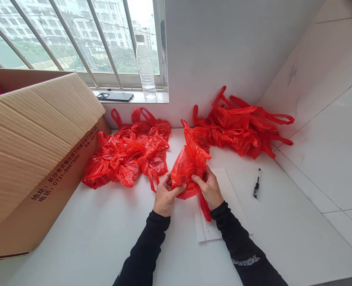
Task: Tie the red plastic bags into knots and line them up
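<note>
A red plastic bag [188,161] is held up over the white table [104,234], near its middle. My left hand [165,195] grips the bag's lower left side with closed fingers. My right hand [209,189] pinches its lower right side, where a twisted red strip hangs down below. One handle loop sticks up from the bag's top. Both arms wear black sleeves.
A pile of tied red bags [128,153] lies to the left, and looser red bags [243,125] lie at the back right. A big cardboard box [29,151] fills the left side. A paper sheet [223,194] and pen [256,186] lie on the right. A phone [115,96] and bottle [146,65] stand on the sill.
</note>
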`<state>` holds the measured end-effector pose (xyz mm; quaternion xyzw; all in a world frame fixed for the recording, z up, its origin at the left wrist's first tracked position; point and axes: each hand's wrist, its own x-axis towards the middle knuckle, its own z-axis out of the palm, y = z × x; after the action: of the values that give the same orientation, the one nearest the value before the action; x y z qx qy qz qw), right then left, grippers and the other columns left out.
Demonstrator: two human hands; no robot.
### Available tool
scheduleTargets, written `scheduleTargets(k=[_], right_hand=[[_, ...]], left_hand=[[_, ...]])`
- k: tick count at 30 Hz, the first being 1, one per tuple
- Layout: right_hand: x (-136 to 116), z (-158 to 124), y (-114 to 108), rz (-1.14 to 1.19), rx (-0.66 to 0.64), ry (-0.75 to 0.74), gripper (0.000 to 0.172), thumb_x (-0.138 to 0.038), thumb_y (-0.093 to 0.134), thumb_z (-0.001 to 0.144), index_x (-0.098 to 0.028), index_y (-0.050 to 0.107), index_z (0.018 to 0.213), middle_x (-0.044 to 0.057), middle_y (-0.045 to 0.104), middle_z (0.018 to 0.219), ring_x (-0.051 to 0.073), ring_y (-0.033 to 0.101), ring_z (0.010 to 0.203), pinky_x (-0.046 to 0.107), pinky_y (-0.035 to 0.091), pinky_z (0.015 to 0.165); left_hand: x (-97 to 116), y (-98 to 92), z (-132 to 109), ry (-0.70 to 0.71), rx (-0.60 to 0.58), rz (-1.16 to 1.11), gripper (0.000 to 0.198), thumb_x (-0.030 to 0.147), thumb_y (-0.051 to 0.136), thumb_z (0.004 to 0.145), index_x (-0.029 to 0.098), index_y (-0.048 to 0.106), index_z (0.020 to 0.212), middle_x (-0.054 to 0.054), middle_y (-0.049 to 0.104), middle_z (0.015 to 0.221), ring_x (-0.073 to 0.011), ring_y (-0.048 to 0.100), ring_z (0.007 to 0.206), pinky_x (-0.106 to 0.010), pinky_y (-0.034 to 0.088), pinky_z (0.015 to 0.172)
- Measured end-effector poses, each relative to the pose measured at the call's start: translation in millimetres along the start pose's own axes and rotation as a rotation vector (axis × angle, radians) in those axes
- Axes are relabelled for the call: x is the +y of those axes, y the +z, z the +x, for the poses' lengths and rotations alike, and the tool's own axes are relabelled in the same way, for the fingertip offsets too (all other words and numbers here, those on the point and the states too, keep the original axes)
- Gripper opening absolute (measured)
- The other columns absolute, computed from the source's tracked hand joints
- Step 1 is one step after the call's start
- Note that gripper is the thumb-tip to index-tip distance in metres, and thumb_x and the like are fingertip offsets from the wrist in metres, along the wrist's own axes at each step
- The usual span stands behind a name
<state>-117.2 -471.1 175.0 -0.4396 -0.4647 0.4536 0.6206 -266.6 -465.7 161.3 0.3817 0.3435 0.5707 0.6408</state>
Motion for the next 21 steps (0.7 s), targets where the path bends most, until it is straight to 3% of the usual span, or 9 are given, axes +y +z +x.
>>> scheduleTargets(k=[8, 14, 21], right_hand=[[-2.7, -0.9, 1.4, 0.037, 0.012, -0.007, 0.025, -0.027, 0.068, 0.084, -0.023, 0.065, 0.109, 0.005, 0.073, 0.108, 0.025, 0.067, 0.102, 0.039, 0.053, 0.093], [-3.6, -0.3, 1.1, 0.005, 0.001, -0.024, 0.028, -0.028, 0.068, 0.085, -0.023, 0.064, 0.113, 0.005, 0.072, 0.111, 0.025, 0.066, 0.103, 0.039, 0.052, 0.094], [-7.3, -2.7, 3.3, -0.083, -0.104, -0.03, 0.034, -0.03, 0.068, 0.085, -0.023, 0.062, 0.118, 0.004, 0.071, 0.116, 0.024, 0.065, 0.107, 0.039, 0.05, 0.099]], left_hand=[[3.5, 3.9, -3.2, -0.07, 0.021, -0.062, 0.048, 0.026, 0.086, 0.067, 0.018, 0.068, 0.111, -0.009, 0.075, 0.11, -0.0261, 0.07, 0.104, -0.037, 0.056, 0.092], [5.8, 8.9, -6.2, -0.115, -0.057, -0.117, 0.041, 0.028, 0.08, 0.075, 0.02, 0.067, 0.113, -0.007, 0.076, 0.105, -0.0256, 0.071, 0.101, -0.036, 0.057, 0.088], [4.0, 1.3, -1.2, -0.029, 0.048, -0.111, 0.051, 0.023, 0.087, 0.064, 0.022, 0.066, 0.11, -0.005, 0.075, 0.106, -0.0231, 0.07, 0.101, -0.037, 0.052, 0.097]])
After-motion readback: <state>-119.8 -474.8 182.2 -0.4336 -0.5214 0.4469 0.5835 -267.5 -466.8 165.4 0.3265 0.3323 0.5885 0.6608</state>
